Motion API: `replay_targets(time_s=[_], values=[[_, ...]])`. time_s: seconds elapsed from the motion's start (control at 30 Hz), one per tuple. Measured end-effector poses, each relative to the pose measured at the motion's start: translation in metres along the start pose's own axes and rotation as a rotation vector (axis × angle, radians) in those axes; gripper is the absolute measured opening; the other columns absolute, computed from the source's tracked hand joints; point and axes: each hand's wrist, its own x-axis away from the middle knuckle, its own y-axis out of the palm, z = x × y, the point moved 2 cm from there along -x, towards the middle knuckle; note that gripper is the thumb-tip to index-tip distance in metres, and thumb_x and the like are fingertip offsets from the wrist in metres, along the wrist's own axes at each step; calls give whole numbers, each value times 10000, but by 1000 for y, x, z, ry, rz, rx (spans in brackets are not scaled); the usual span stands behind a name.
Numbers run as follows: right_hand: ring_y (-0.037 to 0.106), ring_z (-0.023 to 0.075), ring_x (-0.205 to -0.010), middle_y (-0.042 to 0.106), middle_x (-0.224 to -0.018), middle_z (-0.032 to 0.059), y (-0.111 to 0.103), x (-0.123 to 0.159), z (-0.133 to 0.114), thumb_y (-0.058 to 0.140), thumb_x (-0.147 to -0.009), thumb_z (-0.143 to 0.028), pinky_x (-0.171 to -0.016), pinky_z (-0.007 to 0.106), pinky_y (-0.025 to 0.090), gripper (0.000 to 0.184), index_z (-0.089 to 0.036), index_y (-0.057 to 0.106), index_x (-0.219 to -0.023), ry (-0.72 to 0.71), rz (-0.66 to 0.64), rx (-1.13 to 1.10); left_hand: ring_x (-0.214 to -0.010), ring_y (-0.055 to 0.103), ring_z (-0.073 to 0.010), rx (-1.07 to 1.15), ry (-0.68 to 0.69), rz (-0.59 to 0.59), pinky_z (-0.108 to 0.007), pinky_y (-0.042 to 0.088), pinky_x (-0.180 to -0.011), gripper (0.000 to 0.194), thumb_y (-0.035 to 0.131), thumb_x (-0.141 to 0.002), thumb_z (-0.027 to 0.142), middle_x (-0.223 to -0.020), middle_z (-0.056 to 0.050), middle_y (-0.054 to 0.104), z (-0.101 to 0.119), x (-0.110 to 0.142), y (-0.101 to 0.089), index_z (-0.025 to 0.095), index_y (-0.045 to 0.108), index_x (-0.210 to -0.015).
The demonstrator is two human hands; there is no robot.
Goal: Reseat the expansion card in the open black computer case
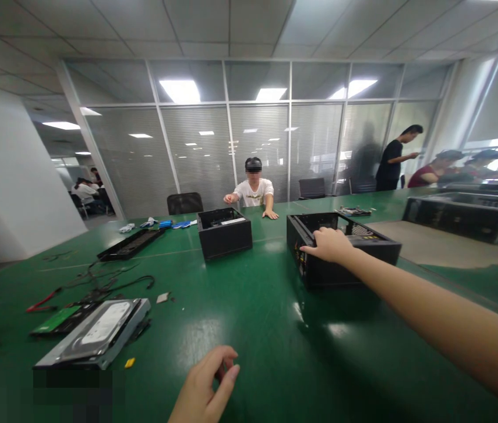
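Note:
My right hand (329,245) reaches far out and grips the near top edge of an open black computer case (341,252) on the green table (249,317). My left hand (207,388) hovers low near the table's front edge, fingers curled loosely with thumb and fingertips close together; whether anything is pinched in them I cannot make out. A hard drive in a metal bracket (99,332) lies to its left, beside a green circuit board (57,320) and loose cables (99,285).
A second open black case (225,232) stands mid-table, in front of a seated person in a white shirt (254,191) across the table. A black side panel (130,244) lies at the left. Another case (464,214) sits far right, where other people work.

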Motion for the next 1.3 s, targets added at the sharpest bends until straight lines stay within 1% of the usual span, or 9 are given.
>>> replay_targets(time_s=[0.1,0.33,0.6,0.73,0.8,0.9,1.0,1.13,1.3], values=[[663,354,-898,676,-975,208,8,11,6,349,-861,-779,-771,439,464,755,-107,567,-1127,100,-88,-30,-750,664,-165,8,-19,-26,-264,532,-722,172,519,-963,323,-846,-21,684,-4,0,-1,216,625,-1047],[678,306,-853,700,-931,165,-10,53,-11,456,-905,-609,-711,362,451,511,-137,565,-1065,-34,-76,-7,-780,649,-167,-5,-20,-119,-283,507,-742,187,480,-984,331,-876,-29,662,1,-1,5,211,597,-1066],[669,357,-932,698,-1015,211,-84,162,-104,464,-820,-791,-775,414,495,843,-59,582,-1222,-324,-208,-144,-774,635,-188,31,-62,-47,-294,498,-739,226,499,-963,369,-860,-34,670,-6,-4,7,202,626,-1046],[672,359,-914,687,-1077,241,-130,219,-145,478,-828,-774,-759,425,505,967,-3,456,-1412,-610,-324,-248,-791,636,-207,115,-145,30,-303,507,-730,285,470,-970,416,-887,-44,666,-16,-3,7,199,612,-1088],[682,318,-855,712,-1031,186,-153,225,-149,465,-827,-786,-727,397,501,973,-93,362,-1502,-722,-341,-337,-796,633,-214,148,-152,43,-310,506,-739,306,472,-963,430,-895,-51,671,-17,-3,5,189,614,-1088],[676,276,-878,725,-1011,131,-170,188,-135,420,-906,-707,-746,372,486,807,-191,340,-1521,-676,-182,-373,-795,621,-225,189,-129,38,-315,503,-746,312,504,-935,443,-873,-51,669,-12,-4,2,181,633,-1044],[670,278,-914,717,-1036,139,-151,116,-116,465,-935,-588,-756,375,490,581,-170,577,-1322,-525,-102,-212,-769,599,-222,237,-120,-2,-305,502,-738,289,550,-906,453,-815,-37,648,-6,-5,3,185,652,-944],[681,329,-922,707,-1065,187,-76,36,-100,691,-780,-534,-719,394,521,551,-123,693,-1148,-482,-374,148,-700,562,-199,334,-143,-74,-285,499,-714,343,555,-909,467,-714,-25,613,2,-5,8,176,643,-750],[677,355,-989,701,-1102,206,9,15,-93,889,-498,-500,-800,409,544,797,-88,706,-1155,-519,-681,387,-662,562,-185,464,-165,-123,-252,477,-624,433,560,-901,519,-675,-27,616,6,-1,12,153,662,-693]])
